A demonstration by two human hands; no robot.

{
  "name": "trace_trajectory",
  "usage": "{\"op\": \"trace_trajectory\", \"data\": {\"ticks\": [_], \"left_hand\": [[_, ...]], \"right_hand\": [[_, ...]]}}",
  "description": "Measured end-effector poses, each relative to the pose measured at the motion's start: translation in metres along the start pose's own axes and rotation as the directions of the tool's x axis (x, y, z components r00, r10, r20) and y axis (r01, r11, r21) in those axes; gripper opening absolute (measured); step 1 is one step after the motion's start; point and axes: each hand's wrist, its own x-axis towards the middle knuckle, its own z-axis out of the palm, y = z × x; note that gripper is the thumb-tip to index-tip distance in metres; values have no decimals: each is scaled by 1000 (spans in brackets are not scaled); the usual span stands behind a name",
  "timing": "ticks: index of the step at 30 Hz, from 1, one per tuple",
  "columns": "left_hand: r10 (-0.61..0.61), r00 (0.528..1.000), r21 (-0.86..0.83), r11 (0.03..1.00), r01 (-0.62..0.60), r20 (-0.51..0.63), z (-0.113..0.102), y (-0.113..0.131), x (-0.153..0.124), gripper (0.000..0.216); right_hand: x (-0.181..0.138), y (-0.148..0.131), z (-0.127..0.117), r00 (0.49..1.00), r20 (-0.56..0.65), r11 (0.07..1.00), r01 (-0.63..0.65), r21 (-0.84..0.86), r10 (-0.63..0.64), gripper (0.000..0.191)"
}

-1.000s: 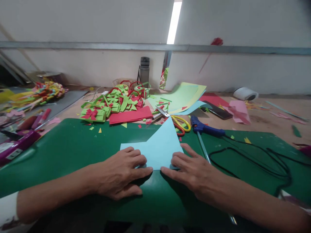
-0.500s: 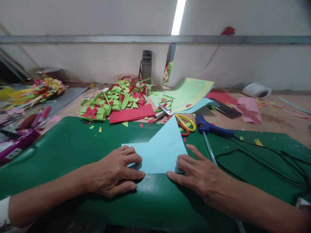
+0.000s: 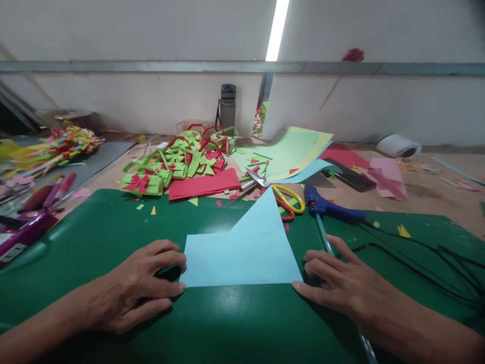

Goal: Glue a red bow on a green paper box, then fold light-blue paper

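A folded sheet of light blue paper (image 3: 242, 258) lies flat on the green mat (image 3: 227, 323), one pointed flap reaching away from me and its straight folded edge towards me. My left hand (image 3: 147, 285) rests at the near left corner, index fingertip on the paper's edge, fingers loosely bent and apart. At the near right corner, my right hand (image 3: 337, 283) touches the fold with its index fingertip, the other fingers spread and curved. Neither hand grips anything. Just past the flap's tip lie scissors (image 3: 288, 197) with yellow and red handles.
A blue glue gun (image 3: 326, 206) with its stick and black cord lies to the right. Green and red paper baskets (image 3: 182, 167), folded red paper (image 3: 204, 184) and coloured sheets (image 3: 288, 151) sit behind. A dark bottle (image 3: 228, 108) stands by the wall; a purple tool (image 3: 26, 240) lies left.
My hands have moved apart along the near folded edge, left hand to the left corner and right hand to the right corner. The paper's folded edge now shows from corner to corner.
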Motion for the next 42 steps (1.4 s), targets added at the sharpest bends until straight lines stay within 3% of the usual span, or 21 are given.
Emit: {"op": "trace_trajectory", "data": {"ticks": [3,7,9,12,14,18,19,21,23,26,30,33,37,39,42], "left_hand": [[-67,994,16,998,69,-86,4,-1,-14,28],[-145,978,52,987,155,-150,6,-5,-28,31],[-164,976,64,982,175,-146,6,-6,-31,30],[-176,976,89,978,188,-124,6,-6,-30,25],[-193,974,103,973,205,-117,5,-6,-27,24],[-197,973,98,973,209,-123,-1,-5,-1,19],[-187,974,91,976,199,-126,-3,-4,9,18],[-172,974,79,980,185,-145,-4,-2,33,20],[-138,977,118,980,158,-160,-1,1,57,26],[-26,996,200,979,44,-91,11,5,84,43],[-38,996,242,969,56,-76,35,4,98,44],[-81,984,271,955,122,-157,50,-2,103,49],[-254,930,297,896,330,-265,58,-10,120,46],[-285,901,283,880,381,-327,57,-13,132,43],[-200,883,222,923,316,-425,57,-17,146,37]], "right_hand": [[-5,3,1,998,-56,999,-24,-38,22,34],[-2,0,-9,997,-15,997,-77,20,77,30],[7,-2,-16,981,52,976,-192,104,188,28],[27,-1,-26,910,142,874,-414,252,390,24],[43,7,-28,838,192,730,-541,418,511,25],[77,29,-27,632,401,209,-671,712,663,45],[83,33,-25,593,438,118,-673,730,675,48],[94,37,-21,553,457,53,-675,736,697,53],[99,36,-15,545,447,43,-666,744,709,59],[101,32,-5,548,436,26,-643,765,714,67],[101,32,6,580,411,74,-635,769,703,75],[99,33,5,658,356,214,-623,752,664,61],[95,29,-8,761,203,470,-562,680,616,28],[94,27,-13,787,181,532,-547,646,590,16],[93,28,-11,796,219,554,-562,614,564,15]]}}
